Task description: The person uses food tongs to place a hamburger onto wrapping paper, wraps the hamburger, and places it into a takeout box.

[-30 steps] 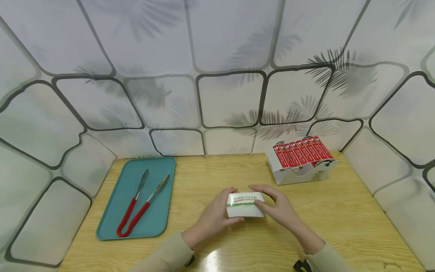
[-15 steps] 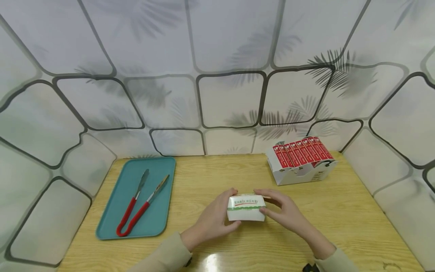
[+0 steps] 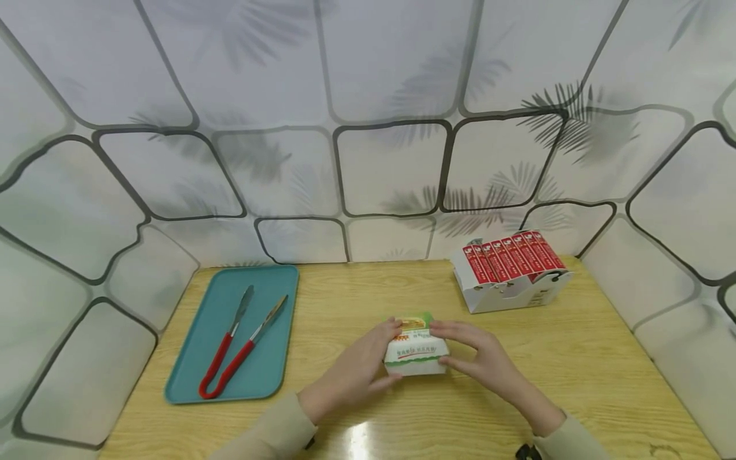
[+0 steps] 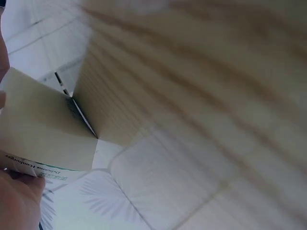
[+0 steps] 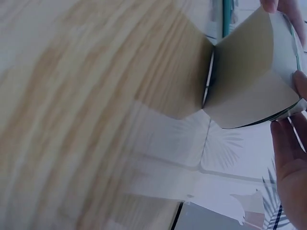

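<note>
Both hands hold a small white hamburger box (image 3: 416,366) low over the wooden table, in the middle front of the head view. It has a green wavy stripe, printed writing and a burger picture on its top. My left hand (image 3: 358,361) grips the left side, thumb near the lower front corner, fingers at the back edge. On the right, my right hand (image 3: 485,359) pinches the box between thumb and fingers. The left wrist view looks at the plain pale underside of the box (image 4: 45,122); the right wrist view shows the same box (image 5: 249,62) from below.
A teal tray (image 3: 201,332) on the left bears tongs (image 3: 232,364) with red handles. At the back right stands a white carton (image 3: 480,299) holding a row of small red-and-white boxes (image 3: 512,255). Patterned walls (image 3: 391,169) border the table (image 3: 345,300).
The box has tipped so its printed top now shows, and sits slightly nearer me. My right hand's fingers have moved from across the box to its right side. The tray and carton stay put.
</note>
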### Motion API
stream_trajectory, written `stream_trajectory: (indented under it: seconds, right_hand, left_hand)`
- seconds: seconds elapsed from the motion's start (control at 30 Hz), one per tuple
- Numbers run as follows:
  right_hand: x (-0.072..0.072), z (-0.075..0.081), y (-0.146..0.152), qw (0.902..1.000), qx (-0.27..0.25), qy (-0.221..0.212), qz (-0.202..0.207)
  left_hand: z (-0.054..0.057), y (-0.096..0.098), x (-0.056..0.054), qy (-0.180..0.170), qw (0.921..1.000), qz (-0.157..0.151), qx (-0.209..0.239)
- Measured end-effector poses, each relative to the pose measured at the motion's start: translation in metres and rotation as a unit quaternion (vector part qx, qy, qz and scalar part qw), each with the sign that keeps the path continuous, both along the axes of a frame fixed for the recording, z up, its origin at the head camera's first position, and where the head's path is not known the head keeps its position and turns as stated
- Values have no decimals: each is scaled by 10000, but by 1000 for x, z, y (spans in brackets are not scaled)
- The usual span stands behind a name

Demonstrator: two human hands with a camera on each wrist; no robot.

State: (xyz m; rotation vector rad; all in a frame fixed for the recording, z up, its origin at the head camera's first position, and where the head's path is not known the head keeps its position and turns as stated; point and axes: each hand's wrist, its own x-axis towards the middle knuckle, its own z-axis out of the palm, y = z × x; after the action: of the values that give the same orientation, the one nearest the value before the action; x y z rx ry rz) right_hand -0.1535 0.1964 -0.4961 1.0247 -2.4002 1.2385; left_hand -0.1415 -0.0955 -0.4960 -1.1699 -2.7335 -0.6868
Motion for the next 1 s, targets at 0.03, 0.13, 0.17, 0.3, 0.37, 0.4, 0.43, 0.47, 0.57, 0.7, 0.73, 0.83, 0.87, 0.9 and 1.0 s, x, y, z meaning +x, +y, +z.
stream_trajectory:
  seconds: [0.03, 0.13, 0.17, 0.3, 0.37, 0.4, 0.43, 0.47, 0.57, 0.7, 0.73, 0.83, 0.87, 0.9, 1.0]
  right_hand:
    - [-1, -2, 0, 9999, 14, 120, 51]
    - [-6, -6, -1, 9986, 130, 478, 168]
    - [-7, -7, -1, 9979, 190, 592, 203]
    - [-13, -9, -4, 9932, 549, 1003, 232]
    - [-15, -10, -5, 9897, 731, 1203, 252]
    - [-17, -10, -6, 9876, 821, 1312, 255]
    - [-18, -11, -6, 9854, 912, 1412, 263]
    - [-19, -11, -7, 9833, 992, 1503, 275]
    - [-21, -11, -10, 9774, 1195, 1718, 304]
    - [-23, -11, -13, 9724, 1386, 1833, 393]
    - [-24, -11, -14, 9713, 1433, 1851, 419]
    - [-27, -12, -16, 9685, 1585, 1865, 453]
    - [-27, -13, -16, 9676, 1635, 1869, 462]
    - [-28, -13, -17, 9667, 1674, 1876, 469]
    - [-30, -14, -17, 9645, 1701, 1953, 522]
  left_hand:
    - [0, -1, -1, 71, 9999, 26, -71]
    - [1, -3, -4, 408, 9986, 61, -342]
    - [2, -3, -5, 528, 9977, 59, -421]
    - [2, -7, -10, 1000, 9928, -35, -663]
    - [1, -9, -12, 1208, 9898, -111, -747]
    - [0, -10, -13, 1309, 9881, -145, -795]
    - [-1, -11, -15, 1407, 9864, -176, -829]
    - [-1, -12, -15, 1460, 9853, -204, -858]
    - [-3, -14, -18, 1693, 9809, -268, -921]
    - [-6, -17, -20, 1899, 9767, -351, -937]
    - [-7, -18, -21, 1928, 9758, -364, -968]
    - [-8, -20, -22, 1872, 9753, -354, -1116]
    - [-8, -20, -22, 1848, 9750, -343, -1186]
    - [-8, -21, -22, 1824, 9749, -334, -1231]
    - [-7, -21, -21, 1738, 9744, -305, -1392]
